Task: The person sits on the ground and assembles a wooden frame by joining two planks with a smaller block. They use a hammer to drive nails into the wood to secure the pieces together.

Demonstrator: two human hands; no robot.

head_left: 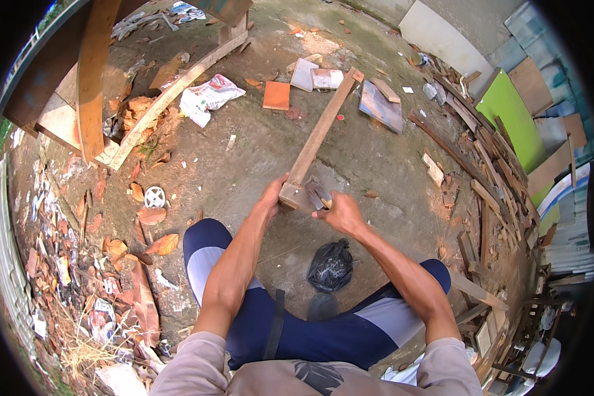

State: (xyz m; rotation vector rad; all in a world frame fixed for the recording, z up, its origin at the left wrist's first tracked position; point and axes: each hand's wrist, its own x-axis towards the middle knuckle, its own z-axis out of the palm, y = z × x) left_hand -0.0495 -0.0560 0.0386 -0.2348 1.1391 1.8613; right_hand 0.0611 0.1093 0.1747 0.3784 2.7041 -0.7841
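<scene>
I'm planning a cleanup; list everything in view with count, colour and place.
Wooden beam: one, brown, centre
Tool: one, greyish, blurred, centre
Bag: one, black, lower centre
Sack: one, mainly white, upper left
Panels: several, orange or pale, upper centre
Spoked disc: one, white, left
Dry leaves: many, orange-brown, left
Timber structure: count unclear, brown, upper left
Scrap wood: many, brown, right
Board: one, green, right
Left hand: one, bare, holding the beam
Right hand: one, bare, holding the tool
Legs: two, navy and grey, lower centre
</scene>
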